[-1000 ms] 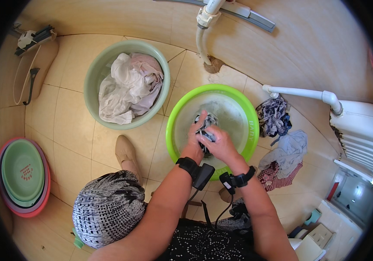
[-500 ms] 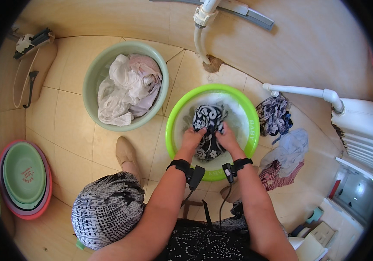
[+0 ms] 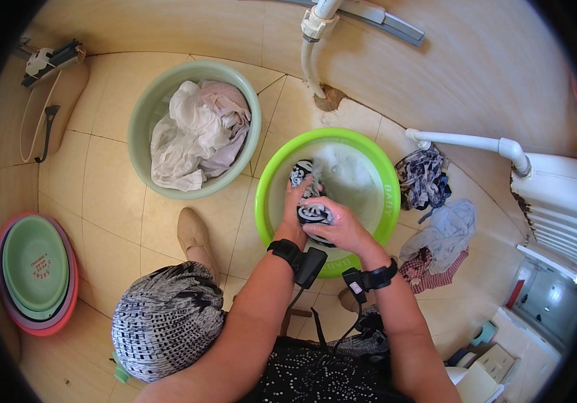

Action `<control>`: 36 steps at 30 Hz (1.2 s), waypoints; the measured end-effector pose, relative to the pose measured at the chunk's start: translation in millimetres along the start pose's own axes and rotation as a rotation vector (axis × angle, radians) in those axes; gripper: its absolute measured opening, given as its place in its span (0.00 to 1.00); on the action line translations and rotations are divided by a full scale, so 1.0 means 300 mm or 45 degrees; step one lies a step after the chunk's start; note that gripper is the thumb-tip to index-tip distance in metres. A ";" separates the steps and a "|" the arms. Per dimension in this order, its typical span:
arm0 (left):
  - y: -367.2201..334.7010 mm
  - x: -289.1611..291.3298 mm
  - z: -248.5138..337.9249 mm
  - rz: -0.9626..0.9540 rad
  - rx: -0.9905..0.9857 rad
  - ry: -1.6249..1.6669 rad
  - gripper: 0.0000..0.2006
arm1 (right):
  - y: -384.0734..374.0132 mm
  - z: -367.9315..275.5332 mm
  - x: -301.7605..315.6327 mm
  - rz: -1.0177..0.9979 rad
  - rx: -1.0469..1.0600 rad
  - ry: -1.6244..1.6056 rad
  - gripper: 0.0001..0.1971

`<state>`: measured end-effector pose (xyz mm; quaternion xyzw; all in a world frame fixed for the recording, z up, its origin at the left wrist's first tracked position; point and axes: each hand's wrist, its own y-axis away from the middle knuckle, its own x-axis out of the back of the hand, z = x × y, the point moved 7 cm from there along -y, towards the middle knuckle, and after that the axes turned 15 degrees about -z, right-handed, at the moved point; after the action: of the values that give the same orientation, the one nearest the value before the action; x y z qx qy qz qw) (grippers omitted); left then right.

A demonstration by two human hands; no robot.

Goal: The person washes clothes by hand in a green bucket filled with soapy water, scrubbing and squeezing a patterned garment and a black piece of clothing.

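A wet black-and-white patterned cloth (image 3: 315,213) is bunched up between my two hands, over the near left part of a bright green-rimmed basin (image 3: 388,195). My left hand (image 3: 293,207) is closed around its left side. From the right, my right hand (image 3: 343,228) grips the folded bundle, its fingers curled over the top. Sudsy water (image 3: 352,171) with white foam shows in the far and right part of the basin. Whether this is a whole garment cannot be made out.
A pale green basin (image 3: 139,164) of white and pink laundry stands at the far left. Dark patterned clothes (image 3: 424,178), a light blue cloth (image 3: 448,227) and a red checked cloth (image 3: 429,270) lie on the floor at right. Nested basins (image 3: 36,258) sit at left; a white pipe (image 3: 470,140) runs far right.
The cloth, spread in the water before, is now gathered into a tight bundle at the basin's left. My right hand has come leftward to meet my left, and foamy water is exposed.
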<state>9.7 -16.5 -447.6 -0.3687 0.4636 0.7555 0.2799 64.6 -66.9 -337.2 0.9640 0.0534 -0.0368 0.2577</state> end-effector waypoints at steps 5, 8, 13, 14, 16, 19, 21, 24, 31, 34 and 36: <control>0.018 0.070 -0.127 0.229 0.037 -0.016 0.17 | -0.066 0.063 0.097 0.499 -0.137 0.556 0.16; 0.046 -0.021 -0.170 0.305 0.499 -0.217 0.19 | -0.027 0.264 0.301 0.619 -0.570 0.490 0.19; -0.001 0.002 -0.020 0.065 0.044 0.273 0.24 | 0.110 0.377 0.388 1.263 -0.375 -0.184 0.35; 0.008 0.017 -0.041 0.061 0.038 0.269 0.24 | 0.071 0.462 0.379 1.222 -0.303 0.172 0.36; 0.076 0.060 -0.005 0.386 0.303 -0.917 0.24 | -0.014 0.400 0.243 0.706 -0.506 0.868 0.33; 0.015 0.131 0.015 0.376 0.369 -1.563 0.19 | 0.005 0.335 0.259 0.612 -0.607 0.723 0.29; 0.031 0.065 0.075 0.364 0.254 -1.425 0.17 | 0.051 0.342 0.303 0.914 -0.578 0.519 0.29; 0.019 0.080 -0.034 0.442 0.020 -0.120 0.17 | -0.021 0.373 0.202 0.450 -0.260 -0.516 0.30; 0.047 -0.071 -0.044 0.060 0.287 0.336 0.15 | 0.012 -0.031 0.036 0.191 0.129 0.172 0.26; 0.009 -0.057 -0.057 0.020 0.097 0.331 0.13 | -0.013 0.027 0.044 0.323 -0.086 0.219 0.17; -0.011 0.023 -0.088 0.032 0.064 0.100 0.12 | -0.021 0.066 0.081 0.667 -0.109 0.491 0.16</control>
<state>16.3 -38.4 -462.6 -0.3851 0.4976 0.7319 0.2614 87.1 -69.3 -359.7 0.9225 -0.1471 0.2163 0.2838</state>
